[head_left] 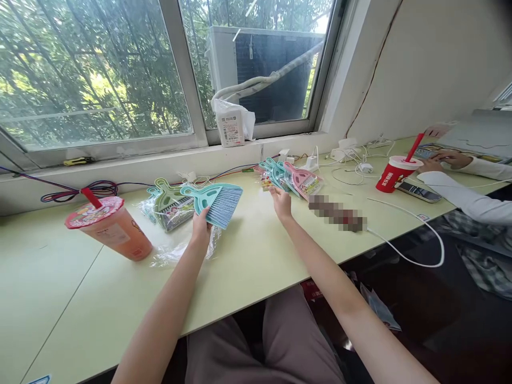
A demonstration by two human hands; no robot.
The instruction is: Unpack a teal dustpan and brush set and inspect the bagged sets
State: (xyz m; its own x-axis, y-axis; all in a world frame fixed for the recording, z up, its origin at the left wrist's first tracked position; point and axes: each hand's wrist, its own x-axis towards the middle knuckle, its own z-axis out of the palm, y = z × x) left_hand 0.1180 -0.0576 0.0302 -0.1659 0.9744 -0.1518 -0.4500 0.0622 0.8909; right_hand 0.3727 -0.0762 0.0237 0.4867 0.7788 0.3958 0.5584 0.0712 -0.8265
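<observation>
The left hand (201,226) is closed around a teal brush (223,205), raised over the bench (248,256). The right hand (282,202) has curled fingers just before wrapped brush sets (303,181); its grip is unclear. Clear plastic (170,257) lies beside the left wrist.

A pale green table (248,261) bears 2 piles of brush sets (171,209), clear film (173,257), 2 cups (116,229), a phone (420,191) and a white plug (365,167).

Pixelated object (337,213): blurred beyond identification. Left hand (201,226): fingers partly hidden by brush (227,207). Whether anything is pinched by right hand (282,202) cannot be told. Co-worker's sleeve (464,196) cut off at right edge.
</observation>
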